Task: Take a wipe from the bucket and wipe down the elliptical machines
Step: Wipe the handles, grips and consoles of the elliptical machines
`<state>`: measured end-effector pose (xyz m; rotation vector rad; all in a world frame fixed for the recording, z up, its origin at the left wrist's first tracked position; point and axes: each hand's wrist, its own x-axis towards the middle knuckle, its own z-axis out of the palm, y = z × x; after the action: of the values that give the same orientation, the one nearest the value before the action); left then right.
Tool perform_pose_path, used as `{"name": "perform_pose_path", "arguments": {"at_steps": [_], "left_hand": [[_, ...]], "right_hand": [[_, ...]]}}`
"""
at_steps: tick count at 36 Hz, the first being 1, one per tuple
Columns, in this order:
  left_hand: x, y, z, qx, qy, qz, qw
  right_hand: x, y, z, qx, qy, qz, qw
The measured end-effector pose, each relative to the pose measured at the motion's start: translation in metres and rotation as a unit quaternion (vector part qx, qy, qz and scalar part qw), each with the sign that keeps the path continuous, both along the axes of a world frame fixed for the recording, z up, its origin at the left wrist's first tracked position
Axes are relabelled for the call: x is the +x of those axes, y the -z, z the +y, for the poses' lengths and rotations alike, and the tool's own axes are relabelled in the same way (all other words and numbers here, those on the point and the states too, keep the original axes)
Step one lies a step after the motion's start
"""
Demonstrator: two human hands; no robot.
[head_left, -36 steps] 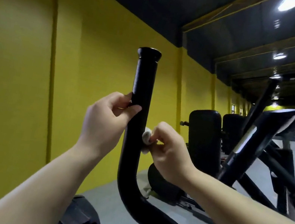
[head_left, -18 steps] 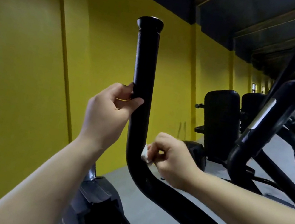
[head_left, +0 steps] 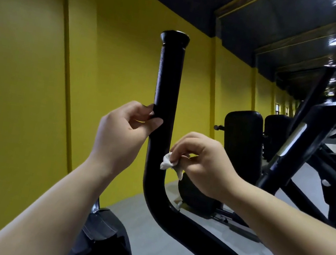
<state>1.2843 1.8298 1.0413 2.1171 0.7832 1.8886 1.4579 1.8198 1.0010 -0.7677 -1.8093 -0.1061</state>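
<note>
Yellow wall [head_left: 29,58] and a dark ceiling fill the head view of a gym, with more black machines [head_left: 243,140] to the right of and behind the elliptical's upright black handlebar [head_left: 169,82]. The person's left hand [head_left: 120,137] grips the handlebar's left side, midway up its straight part. The right hand [head_left: 203,163] pinches a small crumpled white wipe [head_left: 167,164] against the handlebar's right side, just above its bend. The wipe looks soft, light and limp, best held bunched at the fingertips. The handlebar appears rigid, so it can be pressed firmly.
</note>
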Motion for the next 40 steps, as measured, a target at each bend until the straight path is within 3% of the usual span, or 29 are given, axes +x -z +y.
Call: {"name": "perform_pose_path", "arguments": {"at_steps": [7,13,19,24,29,32,35,40], "left_hand": [[-0.007,-0.006,0.015,-0.002,0.065,0.006,0.998],[-0.011,-0.017,0.037,0.015,0.158,0.001,0.987],[-0.007,-0.031,0.065,0.018,0.274,-0.013,0.962],[-0.005,-0.039,0.092,0.007,0.381,0.022,0.924],[0.000,-0.041,0.101,-0.014,0.501,0.076,0.862],[0.006,-0.036,0.100,-0.020,0.567,0.082,0.820],[0.010,-0.031,0.098,-0.035,0.598,0.055,0.799],[0.007,-0.028,0.097,-0.044,0.612,0.061,0.787]], "right_hand": [[0.008,-0.043,-0.013,0.103,0.020,0.106,0.989],[0.005,-0.086,-0.020,0.281,0.217,0.018,0.935],[-0.008,-0.103,-0.028,0.364,0.305,-0.036,0.879],[-0.024,-0.104,-0.034,0.378,0.365,0.006,0.851],[-0.045,-0.098,-0.037,0.362,0.442,-0.023,0.821],[-0.058,-0.090,-0.040,0.304,0.450,-0.061,0.838],[-0.076,-0.081,-0.047,0.201,0.461,-0.051,0.863],[-0.106,-0.087,-0.066,0.150,0.539,-0.042,0.828]]}}
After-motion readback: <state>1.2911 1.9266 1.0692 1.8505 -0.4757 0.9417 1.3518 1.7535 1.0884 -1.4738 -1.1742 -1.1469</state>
